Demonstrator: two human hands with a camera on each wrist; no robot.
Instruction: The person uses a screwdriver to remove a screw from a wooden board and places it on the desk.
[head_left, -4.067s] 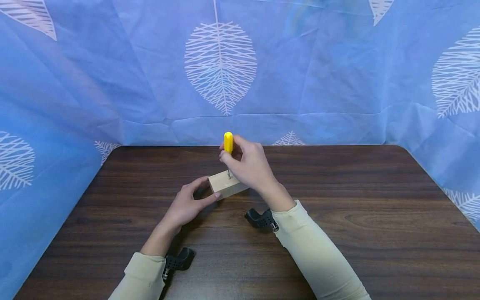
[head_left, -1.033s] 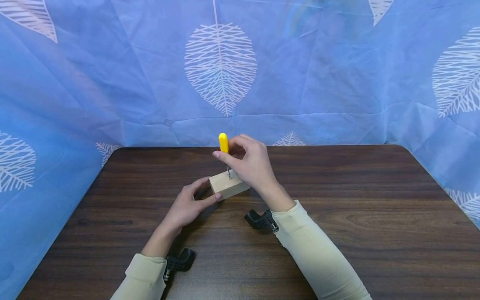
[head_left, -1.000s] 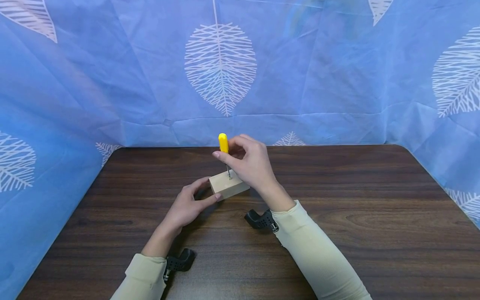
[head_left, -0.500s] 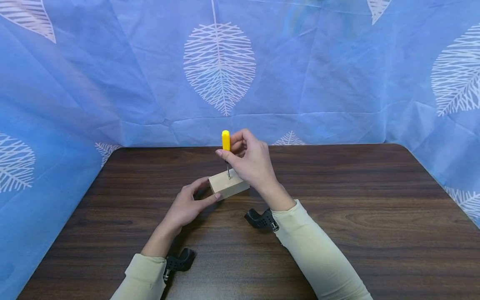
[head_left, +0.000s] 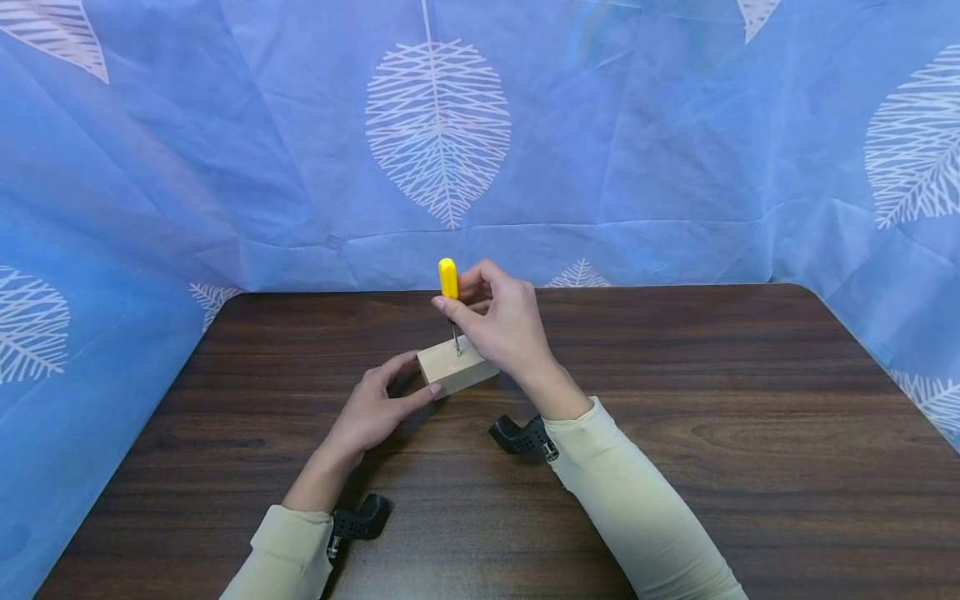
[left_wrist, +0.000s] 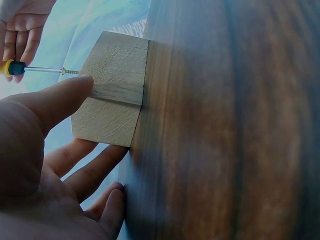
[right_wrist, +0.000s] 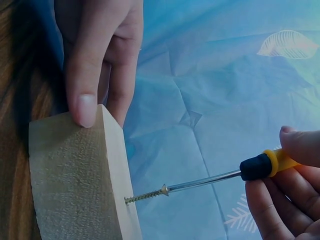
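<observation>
A pale wooden block [head_left: 444, 367] lies on the table. My left hand [head_left: 372, 410] grips its near left end between thumb and fingers. A threaded screw [right_wrist: 146, 196] stands partly sunk in the block's top face, much of its thread exposed. On the screw's head sits the tip of a screwdriver [head_left: 447, 278] with a yellow handle and a dark collar. My right hand [head_left: 504, 323] pinches the handle low down, near the collar, with thumb and fingertips. In the head view the screwdriver leans slightly left; my right hand hides the block's far right part.
The dark wood-grain table [head_left: 712, 467] extends around both hands. A blue curtain [head_left: 630, 150] with white leaf prints hangs behind it and at both sides. Black wrist-camera mounts [head_left: 362, 518] are worn at both cuffs.
My right fingers have shifted around the screwdriver handle, which has tilted slightly one way and the other. The left hand and the block have stayed in place.
</observation>
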